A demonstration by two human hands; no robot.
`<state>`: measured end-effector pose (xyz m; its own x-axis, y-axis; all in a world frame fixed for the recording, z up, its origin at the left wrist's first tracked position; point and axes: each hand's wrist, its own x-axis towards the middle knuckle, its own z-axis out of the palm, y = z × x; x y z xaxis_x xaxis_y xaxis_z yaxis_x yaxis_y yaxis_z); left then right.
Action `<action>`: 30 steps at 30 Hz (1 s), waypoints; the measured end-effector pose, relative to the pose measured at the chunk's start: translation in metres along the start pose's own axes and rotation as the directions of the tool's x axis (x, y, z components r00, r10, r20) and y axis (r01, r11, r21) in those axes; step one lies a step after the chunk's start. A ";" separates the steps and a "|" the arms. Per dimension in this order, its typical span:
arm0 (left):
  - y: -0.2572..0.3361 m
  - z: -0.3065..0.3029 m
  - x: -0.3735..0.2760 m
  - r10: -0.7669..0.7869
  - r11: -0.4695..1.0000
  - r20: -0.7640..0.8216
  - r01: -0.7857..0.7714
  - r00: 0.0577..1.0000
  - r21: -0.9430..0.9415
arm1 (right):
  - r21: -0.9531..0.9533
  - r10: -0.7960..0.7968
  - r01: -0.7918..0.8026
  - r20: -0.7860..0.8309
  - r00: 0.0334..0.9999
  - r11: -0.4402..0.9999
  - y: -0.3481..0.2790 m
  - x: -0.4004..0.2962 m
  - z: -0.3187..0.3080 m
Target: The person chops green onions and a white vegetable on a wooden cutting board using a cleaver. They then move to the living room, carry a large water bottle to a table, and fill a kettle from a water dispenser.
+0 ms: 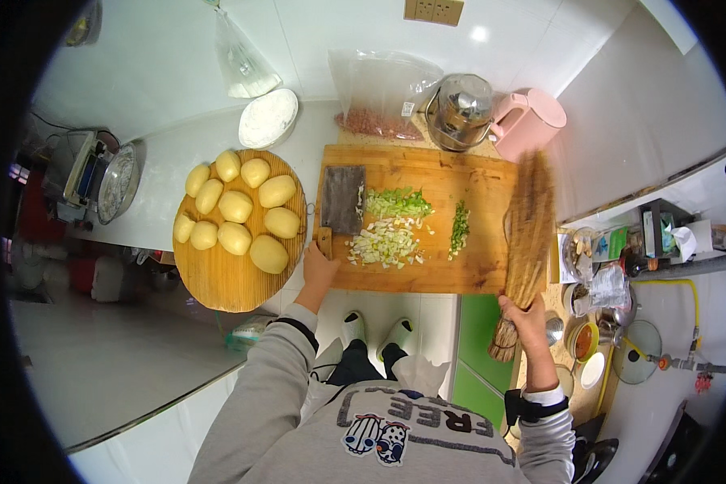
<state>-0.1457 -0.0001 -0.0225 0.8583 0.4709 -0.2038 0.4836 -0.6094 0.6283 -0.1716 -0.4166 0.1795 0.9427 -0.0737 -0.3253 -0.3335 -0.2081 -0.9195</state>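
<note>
My left hand (319,270) is at the near left corner of a wooden cutting board (441,275), against the handle of a cleaver (343,199). Whether it grips the handle or the board's edge is unclear. The cleaver lies flat, its wide dark blade on the board. Chopped green scallion (399,202), chopped pale scallion (387,243) and a narrow strip of finely cut greens (459,230) lie to its right. My right hand (525,320) holds a straw whisk broom (531,227) by its bound end. The broom's blurred bristles extend over the board's right edge.
Left of the board, several yellowish dough pieces (236,207) rest on a round wooden board (236,293). Behind stand a bowl of white powder (269,118), a plastic bag (378,91), a lidded appliance (463,109) and a pink kettle (532,121). Bowls and jars (582,342) crowd the right.
</note>
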 end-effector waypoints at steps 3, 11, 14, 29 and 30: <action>-0.020 -0.002 0.025 -0.220 0.863 0.257 0.311 0.941 -0.398 | -0.070 -0.064 0.067 0.045 0.997 0.995 0.027 -0.008 0.022; 0.028 -0.074 0.018 -0.099 0.241 0.705 0.704 0.702 -0.668 | -0.247 -0.085 0.096 0.057 0.995 0.964 0.048 -0.026 0.074; 0.037 -0.095 -0.006 0.032 0.476 0.594 0.510 0.804 -0.716 | -0.431 -0.169 0.162 0.022 0.985 0.888 0.068 -0.024 0.084; 0.036 -0.122 -0.038 0.186 0.497 0.634 0.485 0.751 -0.720 | -0.821 -0.302 0.295 0.157 0.940 0.489 0.071 0.000 0.151; 0.034 -0.127 -0.040 0.167 0.511 0.652 0.501 0.740 -0.699 | -0.829 -0.284 0.273 0.145 0.948 0.488 0.072 0.004 0.149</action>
<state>-0.1857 0.0411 0.1021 0.8274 -0.1693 -0.5354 0.5568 0.3704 0.7435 -0.1923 -0.2865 0.0793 0.9883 0.1303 -0.0790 0.0944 -0.9305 -0.3540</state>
